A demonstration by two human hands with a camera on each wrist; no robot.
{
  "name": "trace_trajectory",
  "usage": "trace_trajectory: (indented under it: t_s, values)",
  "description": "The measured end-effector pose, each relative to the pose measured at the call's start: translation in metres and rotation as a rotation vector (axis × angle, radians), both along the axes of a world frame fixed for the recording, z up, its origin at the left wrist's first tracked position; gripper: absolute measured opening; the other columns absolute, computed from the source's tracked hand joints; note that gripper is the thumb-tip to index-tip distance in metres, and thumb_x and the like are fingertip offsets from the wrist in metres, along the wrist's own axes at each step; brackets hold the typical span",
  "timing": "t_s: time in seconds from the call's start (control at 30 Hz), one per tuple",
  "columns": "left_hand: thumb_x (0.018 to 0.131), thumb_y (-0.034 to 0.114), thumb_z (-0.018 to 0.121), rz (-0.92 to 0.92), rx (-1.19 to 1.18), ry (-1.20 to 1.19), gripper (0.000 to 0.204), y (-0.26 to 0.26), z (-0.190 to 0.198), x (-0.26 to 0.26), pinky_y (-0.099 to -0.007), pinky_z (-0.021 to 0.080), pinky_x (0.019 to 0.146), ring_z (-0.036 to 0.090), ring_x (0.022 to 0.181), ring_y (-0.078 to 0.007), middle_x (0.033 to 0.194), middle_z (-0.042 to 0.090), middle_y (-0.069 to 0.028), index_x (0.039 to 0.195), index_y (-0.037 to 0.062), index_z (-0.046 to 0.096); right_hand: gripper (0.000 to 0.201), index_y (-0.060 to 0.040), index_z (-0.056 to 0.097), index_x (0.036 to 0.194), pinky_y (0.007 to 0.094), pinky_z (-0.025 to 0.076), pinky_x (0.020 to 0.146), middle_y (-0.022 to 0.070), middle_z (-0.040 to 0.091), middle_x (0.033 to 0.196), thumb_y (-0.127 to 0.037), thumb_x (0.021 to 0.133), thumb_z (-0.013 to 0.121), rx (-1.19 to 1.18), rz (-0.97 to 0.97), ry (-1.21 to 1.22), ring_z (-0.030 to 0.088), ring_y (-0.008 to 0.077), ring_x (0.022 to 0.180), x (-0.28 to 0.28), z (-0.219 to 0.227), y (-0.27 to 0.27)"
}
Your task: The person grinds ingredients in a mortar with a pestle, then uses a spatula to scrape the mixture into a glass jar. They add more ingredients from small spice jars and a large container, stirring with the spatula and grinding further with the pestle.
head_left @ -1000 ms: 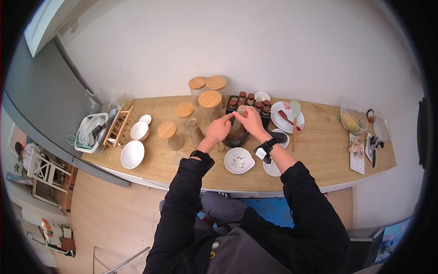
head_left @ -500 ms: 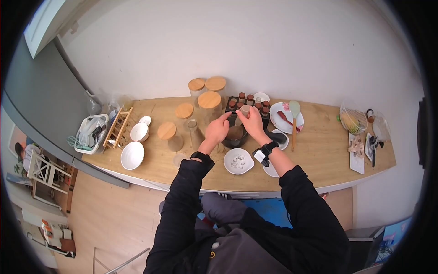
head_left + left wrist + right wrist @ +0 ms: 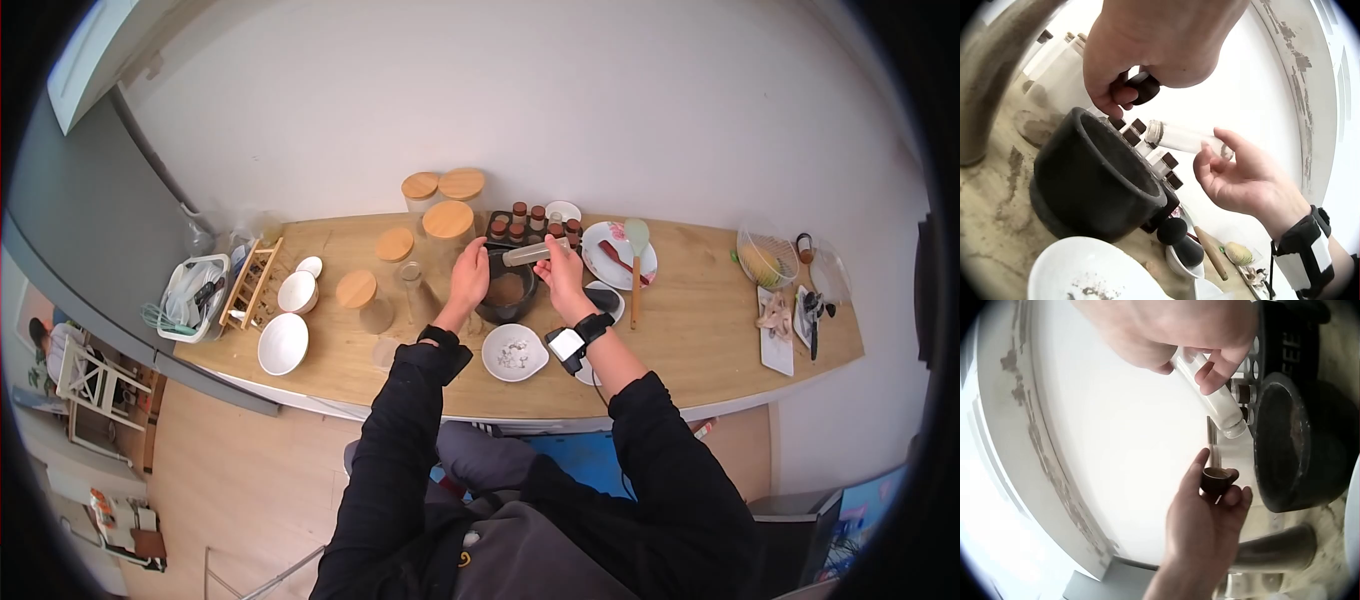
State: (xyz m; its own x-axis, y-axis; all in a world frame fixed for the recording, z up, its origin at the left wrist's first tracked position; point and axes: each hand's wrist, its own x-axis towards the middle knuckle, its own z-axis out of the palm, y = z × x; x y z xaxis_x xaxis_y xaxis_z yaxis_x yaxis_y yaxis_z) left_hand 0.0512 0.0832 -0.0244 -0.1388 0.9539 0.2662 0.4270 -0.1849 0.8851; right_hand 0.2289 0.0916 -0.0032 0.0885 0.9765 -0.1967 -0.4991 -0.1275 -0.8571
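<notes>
My right hand holds a slim clear glass spice jar by its base end. The jar is uncapped and tilted, and a pale powdery residue shows inside near its mouth in the right wrist view. Its mouth points left, over the dark mortar. Between the thumb and fingers of my left hand is a small dark brown cap, its hollow side up in the right wrist view. This hand is at the mortar's left. Brownish powder lies inside the mortar.
A black rack of brown-capped spice jars stands behind the mortar. In front sits a white bowl with whitish bits. Glass jars with wooden lids stand left; a flowered plate and spatula lie right. A black pestle rests in a small bowl.
The hands were together at the upright jar; now they are apart, the left holding the cap. The right hand has tipped the jar nearly level, mouth to the left.
</notes>
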Motion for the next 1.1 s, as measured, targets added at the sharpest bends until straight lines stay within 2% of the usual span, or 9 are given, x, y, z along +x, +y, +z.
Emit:
trace_trajectory:
  t_s: [0.07, 0.37, 0.4, 0.47, 0.57, 0.67, 0.9, 0.97, 1.1]
  values:
    - [0.094, 0.024, 0.045, 0.023, -0.033, -0.121, 0.035, 0.008, -0.012, 0.004, -0.0402, 0.043, 0.090, 0.057, 0.101, -0.0343, 0.109, 0.060, -0.0211, 0.123, 0.0039, 0.052, 0.032, -0.0042, 0.056, 0.096, 0.0227, 0.051, 0.056, 0.0006, 0.054, 0.078, -0.033, 0.087, 0.066, 0.057, 0.009, -0.099, 0.054, 0.0075, 0.063, 0.003, -0.004, -0.001]
    - [0.085, 0.017, 0.061, 0.089, 0.065, 0.051, 0.031, 0.007, -0.016, 0.011, -0.0383, 0.046, 0.084, 0.058, 0.092, -0.0298, 0.096, 0.060, -0.0178, 0.112, 0.0022, 0.058, 0.032, -0.0004, 0.061, 0.096, 0.0231, 0.050, 0.051, 0.0016, 0.056, 0.072, -0.031, 0.087, 0.066, 0.377, 0.017, -0.579, 0.055, 0.0080, 0.058, 0.004, 0.003, -0.008]
    - [0.086, 0.017, 0.062, 0.093, 0.067, 0.085, 0.031, 0.006, -0.017, 0.011, -0.0358, 0.047, 0.081, 0.059, 0.089, -0.0260, 0.095, 0.061, -0.0158, 0.112, 0.0014, 0.058, 0.031, -0.0006, 0.061, 0.096, 0.0229, 0.050, 0.052, 0.0012, 0.056, 0.071, -0.030, 0.087, 0.066, 0.407, 0.007, -0.614, 0.055, 0.0079, 0.057, 0.004, 0.002, -0.009]
    - [0.086, 0.018, 0.063, 0.101, 0.072, 0.158, 0.032, 0.006, -0.017, 0.009, -0.0310, 0.049, 0.075, 0.061, 0.085, -0.0183, 0.092, 0.064, -0.0119, 0.112, -0.0001, 0.058, 0.032, -0.0002, 0.060, 0.096, 0.0227, 0.050, 0.051, 0.0016, 0.056, 0.073, -0.031, 0.087, 0.066, 0.374, -0.027, -0.557, 0.055, 0.0075, 0.058, 0.004, 0.004, -0.008]
    - [0.089, 0.021, 0.062, 0.067, 0.048, 0.023, 0.031, 0.008, -0.020, 0.006, -0.0278, 0.050, 0.069, 0.063, 0.080, -0.0156, 0.092, 0.064, -0.0097, 0.111, -0.0007, 0.058, 0.031, -0.0024, 0.058, 0.097, 0.0218, 0.050, 0.051, 0.0007, 0.055, 0.073, -0.032, 0.088, 0.065, 0.296, -0.038, -0.400, 0.054, 0.0066, 0.059, 0.005, 0.001, -0.003]
    - [0.092, 0.025, 0.059, -0.025, -0.169, -0.354, 0.032, 0.005, -0.005, 0.007, -0.0241, 0.050, 0.064, 0.064, 0.075, -0.0136, 0.092, 0.064, -0.0074, 0.110, -0.0018, 0.059, 0.030, -0.0046, 0.056, 0.096, 0.0220, 0.050, 0.052, -0.0005, 0.054, 0.072, -0.033, 0.089, 0.064, 0.207, -0.024, -0.242, 0.053, 0.0062, 0.059, 0.009, 0.002, 0.000]
    - [0.094, 0.029, 0.057, -0.114, -0.258, -0.459, 0.034, 0.004, 0.003, 0.012, -0.0216, 0.051, 0.062, 0.065, 0.072, -0.0126, 0.091, 0.064, -0.0057, 0.108, -0.0016, 0.062, 0.027, -0.0067, 0.055, 0.094, 0.0239, 0.052, 0.057, -0.0006, 0.055, 0.073, -0.032, 0.090, 0.063, 0.170, 0.044, -0.116, 0.055, 0.0067, 0.061, 0.008, 0.007, -0.002]
    - [0.094, 0.029, 0.057, -0.110, -0.264, -0.533, 0.034, 0.001, 0.008, 0.016, -0.0218, 0.051, 0.059, 0.065, 0.068, -0.0120, 0.087, 0.065, -0.0052, 0.107, -0.0018, 0.062, 0.031, -0.0036, 0.055, 0.100, 0.0252, 0.053, 0.058, 0.0010, 0.055, 0.077, -0.031, 0.088, 0.064, 0.159, 0.058, -0.058, 0.055, 0.0078, 0.062, 0.008, 0.004, -0.001]
    - [0.093, 0.029, 0.058, -0.104, -0.307, -0.562, 0.034, -0.002, 0.009, 0.013, -0.0210, 0.052, 0.060, 0.065, 0.069, -0.0121, 0.091, 0.064, -0.0049, 0.110, -0.0005, 0.062, 0.034, -0.0027, 0.054, 0.105, 0.0271, 0.054, 0.060, 0.0017, 0.055, 0.080, -0.030, 0.087, 0.065, 0.152, 0.103, -0.024, 0.056, 0.0093, 0.064, 0.010, -0.001, -0.002]
